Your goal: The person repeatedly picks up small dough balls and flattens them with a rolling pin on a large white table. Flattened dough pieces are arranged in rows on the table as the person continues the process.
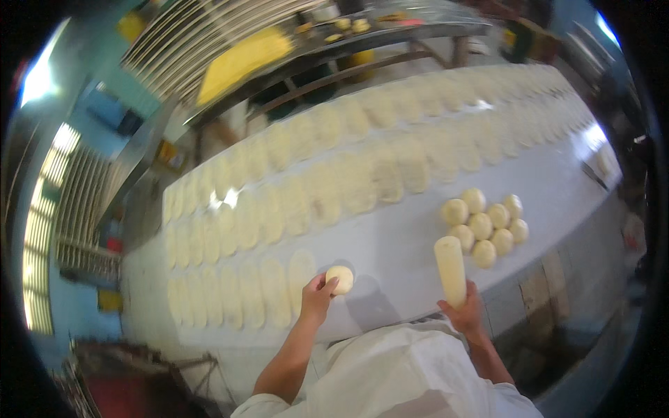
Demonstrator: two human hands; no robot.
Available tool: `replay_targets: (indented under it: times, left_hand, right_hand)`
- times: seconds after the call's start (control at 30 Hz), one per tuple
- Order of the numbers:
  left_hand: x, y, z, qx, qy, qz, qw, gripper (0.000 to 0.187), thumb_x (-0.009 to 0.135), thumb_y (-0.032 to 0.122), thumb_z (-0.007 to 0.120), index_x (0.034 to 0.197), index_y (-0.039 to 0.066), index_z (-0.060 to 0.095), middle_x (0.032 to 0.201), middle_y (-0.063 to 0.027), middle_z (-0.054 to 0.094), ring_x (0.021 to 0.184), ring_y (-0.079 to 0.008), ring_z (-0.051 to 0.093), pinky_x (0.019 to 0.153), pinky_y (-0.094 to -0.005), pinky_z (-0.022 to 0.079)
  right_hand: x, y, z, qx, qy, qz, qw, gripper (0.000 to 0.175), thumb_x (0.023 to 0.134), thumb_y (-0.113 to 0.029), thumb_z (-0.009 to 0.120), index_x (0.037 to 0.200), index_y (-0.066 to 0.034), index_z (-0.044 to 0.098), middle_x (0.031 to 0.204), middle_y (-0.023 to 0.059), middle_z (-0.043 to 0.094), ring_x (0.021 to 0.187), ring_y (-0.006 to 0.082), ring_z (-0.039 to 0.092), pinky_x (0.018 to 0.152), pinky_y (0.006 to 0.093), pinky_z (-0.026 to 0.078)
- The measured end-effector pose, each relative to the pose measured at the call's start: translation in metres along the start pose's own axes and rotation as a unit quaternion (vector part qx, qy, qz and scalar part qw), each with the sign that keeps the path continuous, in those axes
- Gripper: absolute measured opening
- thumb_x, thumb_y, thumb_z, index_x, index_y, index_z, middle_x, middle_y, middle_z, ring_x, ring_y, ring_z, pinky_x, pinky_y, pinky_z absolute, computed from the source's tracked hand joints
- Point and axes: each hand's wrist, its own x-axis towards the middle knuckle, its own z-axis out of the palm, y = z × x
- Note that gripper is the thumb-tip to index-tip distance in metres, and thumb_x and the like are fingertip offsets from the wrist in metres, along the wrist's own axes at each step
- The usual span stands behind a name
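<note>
My left hand (318, 295) grips a round dough ball (339, 280) between thumb and fingers, at the right end of the nearest row of flattened dough ovals (265, 292). My right hand (463, 309) is closed around the lower end of a thick pale rolling pin (450, 266), whose far end points away from me. Just beyond the pin, a cluster of several dough balls (481, 226) sits on the white table (387, 235). Two longer rows of flattened dough ovals (355, 183) run along the far part of the tabletop.
A scraper-like tool (595, 175) lies at the table's right end beside a pale lump (606, 159). Behind stands another table with a yellow sheet (243, 62) and small pieces on it. Slatted racks (83, 193) stand at the left, and a dark reddish object (130, 386) is at lower left.
</note>
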Motion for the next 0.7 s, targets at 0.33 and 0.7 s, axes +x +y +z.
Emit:
replay_targets:
  times: [0.33, 0.7]
  left_hand:
    - [0.008, -0.025, -0.017, 0.278, 0.011, 0.11, 0.954, 0.054, 0.093, 0.036, 0.076, 0.136, 0.005, 0.065, 0.112, -0.0156, 0.063, 0.091, -0.0286, 0.064, 0.081, -0.0385, 0.053]
    - [0.032, -0.012, 0.026, 0.516, 0.057, 0.385, 0.763, 0.077, 0.101, 0.043, 0.059, 0.157, -0.003, 0.031, 0.155, -0.0252, 0.042, 0.149, -0.039, 0.033, 0.124, -0.046, 0.024]
  right_hand:
    - [0.05, -0.073, 0.052, -0.125, -0.212, -0.034, 0.968, 0.084, 0.078, -0.035, 0.086, 0.146, -0.0066, 0.046, 0.124, 0.0197, 0.066, 0.114, 0.0392, 0.065, 0.095, 0.0471, 0.053]
    - [0.096, -0.077, 0.085, -0.249, -0.212, -0.113, 0.938, 0.065, 0.083, -0.023, 0.077, 0.141, -0.012, 0.051, 0.127, 0.0125, 0.065, 0.117, 0.036, 0.062, 0.096, 0.0482, 0.049]
